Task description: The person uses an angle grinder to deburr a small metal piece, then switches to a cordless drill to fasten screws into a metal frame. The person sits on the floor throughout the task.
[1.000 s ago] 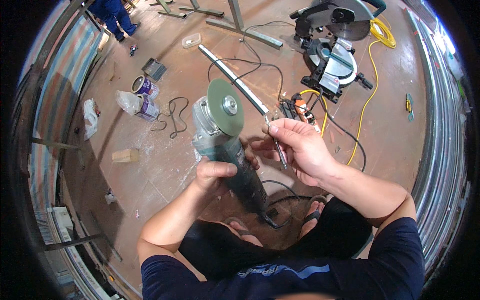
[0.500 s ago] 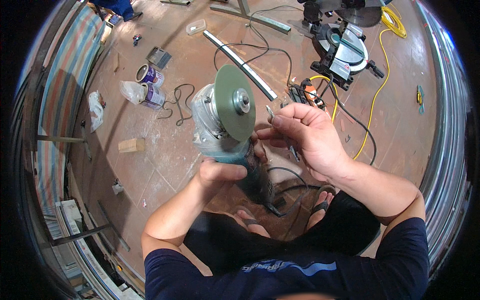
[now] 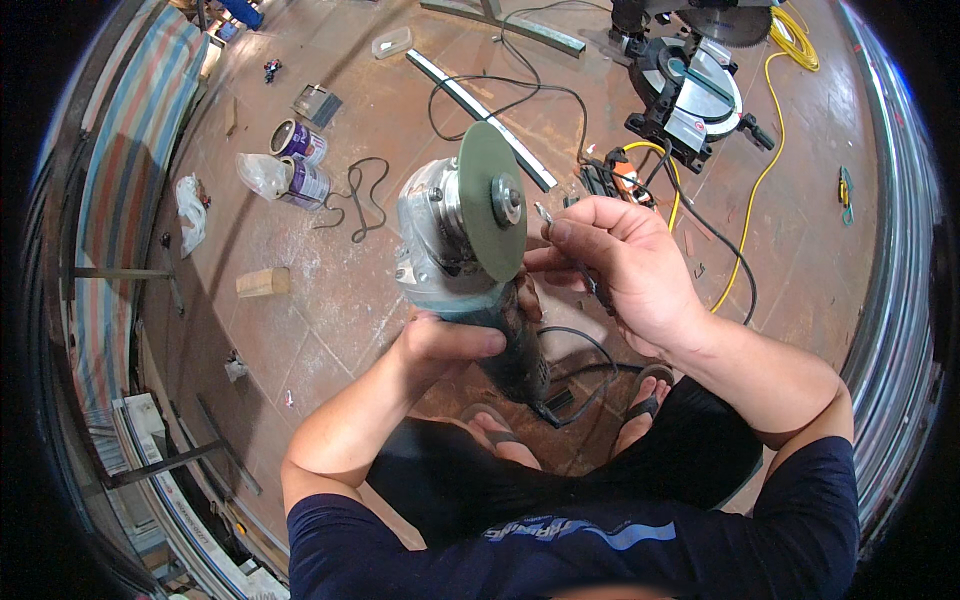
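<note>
My left hand (image 3: 450,343) is wrapped round the teal and black body of an angle grinder (image 3: 432,235), which stands tilted up in front of me. Its green-grey disc (image 3: 482,222) faces right, with a metal nut at the centre. Clear plastic seems to cover part of the grinder's head. To the right of the disc, my right hand (image 3: 635,265) pinches a slim metal drill bit (image 3: 543,212) between thumb and fingers. The bit's tip points up and left, close to the disc but apparently apart from it. Fingers hide much of its shank.
A mitre saw (image 3: 690,95) stands at the far right beside a yellow cable (image 3: 768,130). Black cords and a white-topped metal bar (image 3: 480,115) lie ahead. Paint cans (image 3: 305,185), a wood block (image 3: 263,282) and plastic bags are on the left. Long metal profiles line the right.
The grinder has shifted slightly right, its disc turned more edge-on and nearer my right hand. The drill bit's tip has dropped a little. Both hands keep their grip.
</note>
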The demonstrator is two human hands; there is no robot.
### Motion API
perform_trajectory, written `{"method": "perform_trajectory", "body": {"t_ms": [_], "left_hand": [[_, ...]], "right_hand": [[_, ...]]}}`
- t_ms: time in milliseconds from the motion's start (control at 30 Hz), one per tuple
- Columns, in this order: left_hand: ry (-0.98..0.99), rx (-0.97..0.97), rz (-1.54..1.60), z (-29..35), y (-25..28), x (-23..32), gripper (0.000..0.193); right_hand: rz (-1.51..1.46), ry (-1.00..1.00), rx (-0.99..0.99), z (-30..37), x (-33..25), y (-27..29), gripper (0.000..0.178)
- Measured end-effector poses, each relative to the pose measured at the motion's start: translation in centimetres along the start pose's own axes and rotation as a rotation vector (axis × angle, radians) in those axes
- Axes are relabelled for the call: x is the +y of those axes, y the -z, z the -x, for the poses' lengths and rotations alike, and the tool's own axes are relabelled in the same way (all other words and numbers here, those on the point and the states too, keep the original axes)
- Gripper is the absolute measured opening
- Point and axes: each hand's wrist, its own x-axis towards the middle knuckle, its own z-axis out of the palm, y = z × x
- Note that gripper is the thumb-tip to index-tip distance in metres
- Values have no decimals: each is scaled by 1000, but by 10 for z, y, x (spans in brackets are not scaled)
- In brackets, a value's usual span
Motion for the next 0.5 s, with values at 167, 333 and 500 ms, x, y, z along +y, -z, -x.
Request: {"method": "perform_trajectory", "body": {"t_ms": [167, 333, 500], "left_hand": [[2, 5, 15, -2, 8, -7, 87], [-8, -39, 28, -5, 11, -10, 85], [2, -39, 11, -6, 9, -8, 93]], "right_hand": [[8, -11, 27, -1, 0, -1, 14], [44, -30, 28, -2, -1, 0, 16], [60, -24, 30, -3, -1, 0, 18]]}}
